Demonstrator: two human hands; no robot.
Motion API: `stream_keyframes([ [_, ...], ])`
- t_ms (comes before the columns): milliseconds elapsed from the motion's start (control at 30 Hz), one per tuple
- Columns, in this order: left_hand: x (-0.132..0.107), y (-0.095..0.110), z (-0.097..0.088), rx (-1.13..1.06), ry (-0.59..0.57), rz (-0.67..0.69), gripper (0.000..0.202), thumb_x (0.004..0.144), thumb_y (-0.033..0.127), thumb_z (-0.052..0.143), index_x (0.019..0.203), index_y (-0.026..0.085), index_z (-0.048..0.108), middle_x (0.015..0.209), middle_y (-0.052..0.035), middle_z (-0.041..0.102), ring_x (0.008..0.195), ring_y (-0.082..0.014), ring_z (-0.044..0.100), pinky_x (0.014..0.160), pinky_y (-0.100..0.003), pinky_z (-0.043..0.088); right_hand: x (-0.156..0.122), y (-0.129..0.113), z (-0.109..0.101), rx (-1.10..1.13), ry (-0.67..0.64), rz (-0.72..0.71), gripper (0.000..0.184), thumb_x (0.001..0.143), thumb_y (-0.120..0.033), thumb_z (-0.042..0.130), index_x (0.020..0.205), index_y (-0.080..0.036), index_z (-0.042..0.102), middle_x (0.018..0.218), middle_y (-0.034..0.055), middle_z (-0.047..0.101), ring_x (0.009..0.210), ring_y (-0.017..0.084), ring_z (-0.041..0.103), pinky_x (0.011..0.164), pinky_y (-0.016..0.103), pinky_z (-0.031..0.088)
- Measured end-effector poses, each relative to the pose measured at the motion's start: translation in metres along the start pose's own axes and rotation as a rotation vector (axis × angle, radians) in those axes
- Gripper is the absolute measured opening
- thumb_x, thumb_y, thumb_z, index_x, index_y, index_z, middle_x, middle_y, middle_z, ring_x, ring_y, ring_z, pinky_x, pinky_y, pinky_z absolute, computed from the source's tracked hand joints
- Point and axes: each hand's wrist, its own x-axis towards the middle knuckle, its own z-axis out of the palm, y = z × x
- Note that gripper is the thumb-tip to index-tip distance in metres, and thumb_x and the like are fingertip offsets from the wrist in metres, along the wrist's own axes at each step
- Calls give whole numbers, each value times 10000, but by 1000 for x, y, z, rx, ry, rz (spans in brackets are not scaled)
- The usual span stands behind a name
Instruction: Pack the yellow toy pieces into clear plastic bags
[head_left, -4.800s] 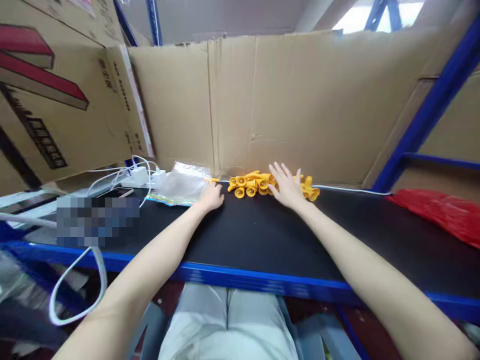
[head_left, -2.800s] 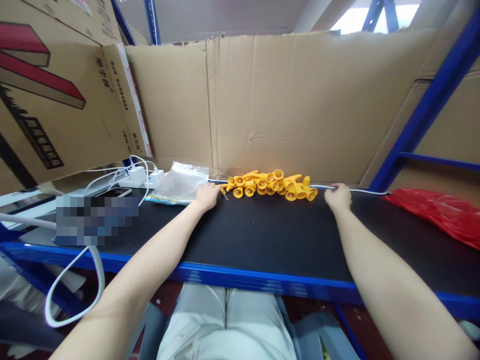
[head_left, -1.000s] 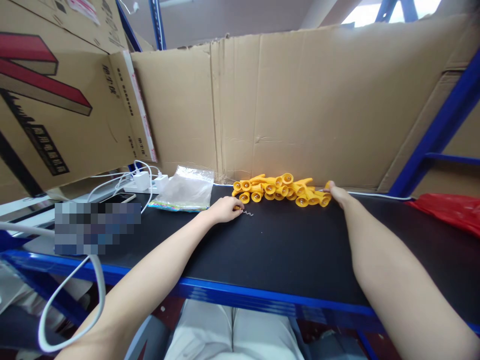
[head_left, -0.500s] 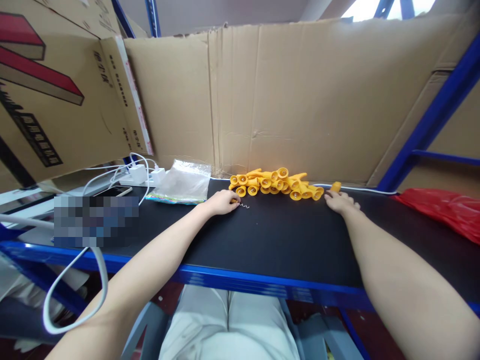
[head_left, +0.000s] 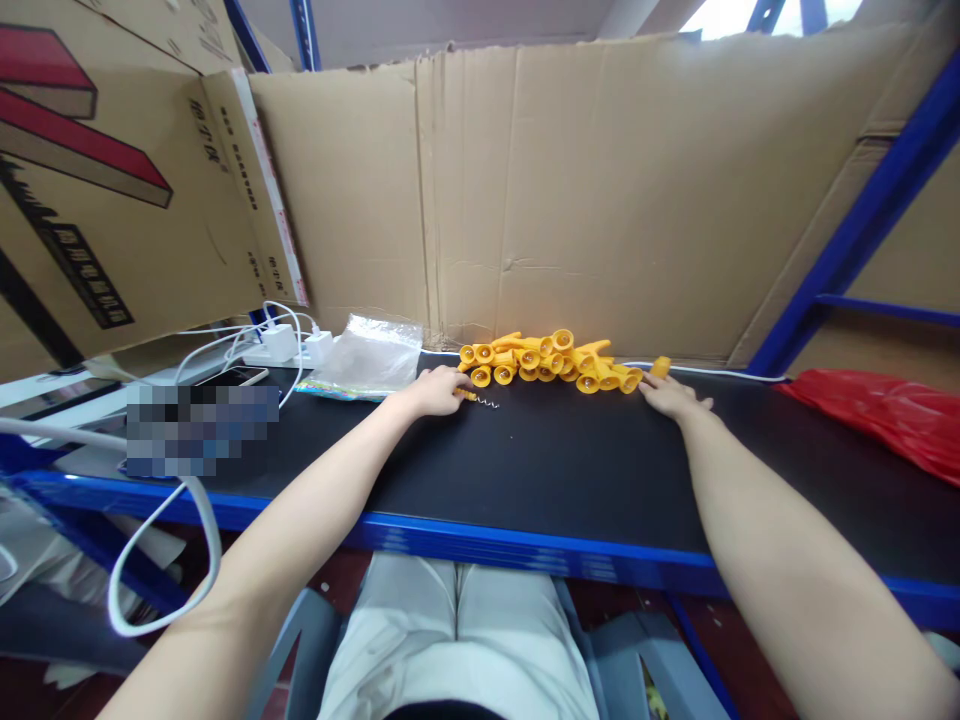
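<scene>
My left hand (head_left: 441, 391) rests on the black tabletop at the left end of a pile of yellow plastic pieces (head_left: 546, 360). Its fingers are closed on a small corkscrew (head_left: 486, 402), whose yellow end shows at the fingertips and whose metal spiral points right. The pile's pieces have flared round mouths, several facing me with something shiny inside. At the pile's right end is my right hand (head_left: 673, 396), palm down, thumb and forefinger around a single yellow plastic piece (head_left: 661, 367) that stands up past them. The other fingers partly hide its lower part.
A clear plastic bag (head_left: 367, 350) lies left of the pile, beside white chargers (head_left: 279, 342) and cables. A red plastic bag (head_left: 870, 415) is at the right. Cardboard (head_left: 600, 200) walls off the back, and a blue metal edge (head_left: 525, 555) runs along the front.
My right hand has shifted slightly left, the yellow piece with it, toward the pile. My left hand stays nearly in place, showing more of the corkscrew's yellow end. The view has tilted a little.
</scene>
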Motion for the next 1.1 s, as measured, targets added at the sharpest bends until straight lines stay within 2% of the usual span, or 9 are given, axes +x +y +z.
stream_keyframes([
  [133, -1, -5, -4, 51, 8, -95, 365, 784, 207, 419, 1102, 231, 597, 1167, -67, 562, 1076, -223, 505, 909, -331, 396, -3, -3, -2, 94, 128, 31, 475, 801, -450, 404, 1239, -290, 493, 1325, 123, 417, 1201, 377, 372, 904, 658, 262],
  [267, -4, -8, -7, 74, 14, -120, 435, 748, 228, 460, 1173, 235, 554, 1194, -79, 531, 1070, -231, 508, 888, -316, 413, -11, -16, -19, 279, 365, 56, 328, 791, -331, 431, 1084, -245, 553, 1090, 124, 551, 1057, 300, 506, 860, 556, 374],
  [367, -5, -11, -8, 99, -38, -167, 502, 727, 237, 477, 1228, 235, 521, 1153, -97, 552, 1023, -244, 543, 856, -321, 429, -20, -36, -38, 423, 551, -50, 261, 783, -289, 441, 1012, -214, 541, 992, 107, 567, 973, 252, 543, 841, 484, 415],
  [467, -4, -13, -7, 83, -98, -195, 507, 746, 245, 457, 1249, 230, 508, 1118, -95, 590, 984, -237, 572, 832, -306, 436, -34, -64, -54, 531, 623, -237, 261, 771, -276, 478, 1016, -192, 506, 952, 86, 583, 886, 208, 568, 849, 410, 427],
  [633, 0, -12, -2, -6, -124, -134, 463, 755, 243, 434, 1204, 227, 545, 1126, -51, 617, 997, -205, 572, 847, -267, 424, -73, -108, -63, 609, 415, -637, 452, 659, -297, 635, 1065, -194, 463, 949, 69, 593, 756, 180, 580, 723, 353, 475],
  [700, 0, -11, 0, -46, -122, -122, 446, 752, 256, 434, 1181, 232, 557, 1117, -43, 623, 979, -198, 578, 835, -260, 429, -91, -118, -62, 535, 179, -781, 405, 654, -289, 648, 1021, -198, 502, 904, 51, 607, 748, 171, 584, 706, 326, 478],
  [833, 0, -9, 1, -82, -100, -110, 428, 740, 269, 447, 1146, 227, 572, 1082, -50, 636, 946, -201, 587, 811, -263, 437, -113, -129, -53, 237, -246, -851, 337, 662, -258, 648, 982, -199, 560, 804, 35, 623, 677, 166, 584, 632, 290, 467],
  [933, 1, -11, 2, -85, -88, -105, 415, 736, 270, 451, 1126, 222, 583, 1057, -60, 644, 932, -210, 591, 808, -278, 439, -114, -131, -40, 107, -308, -872, 328, 650, -210, 647, 971, -192, 583, 830, 44, 627, 734, 183, 589, 644, 281, 458],
  [1100, 2, -14, 4, -70, -79, -98, 409, 732, 265, 455, 1116, 217, 588, 1069, -64, 641, 941, -213, 588, 819, -284, 434, -106, -131, -25, 125, -316, -887, 370, 686, -177, 590, 1055, -178, 556, 863, 57, 623, 770, 186, 587, 682, 293, 453],
])
